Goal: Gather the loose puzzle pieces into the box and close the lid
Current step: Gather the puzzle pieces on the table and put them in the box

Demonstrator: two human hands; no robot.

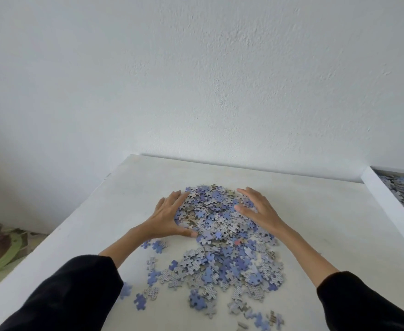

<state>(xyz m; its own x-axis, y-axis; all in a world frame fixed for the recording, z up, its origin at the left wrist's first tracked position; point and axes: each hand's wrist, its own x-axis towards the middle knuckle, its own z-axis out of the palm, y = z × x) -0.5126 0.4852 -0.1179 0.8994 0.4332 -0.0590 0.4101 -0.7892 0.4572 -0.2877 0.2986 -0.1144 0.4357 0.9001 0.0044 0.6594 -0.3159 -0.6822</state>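
Observation:
A heap of blue and grey puzzle pieces [216, 212] lies in the middle of the white table [95, 211]. My left hand [168, 215] presses against the heap's left side with straight fingers, thumb at its near edge. My right hand [255, 209] lies flat against the heap's right side, fingers stretched forward. A second, flatter spread of loose pieces [222, 266] covers the table nearer to me, between my forearms. The white box [387, 206] stands at the right edge, cut off by the frame, with many pieces inside. No lid is in view.
A white wall rises right behind the table's far edge. Stray pieces [140, 301] lie near the front. Off the table's left edge, the floor shows a green and brown mat [2, 252].

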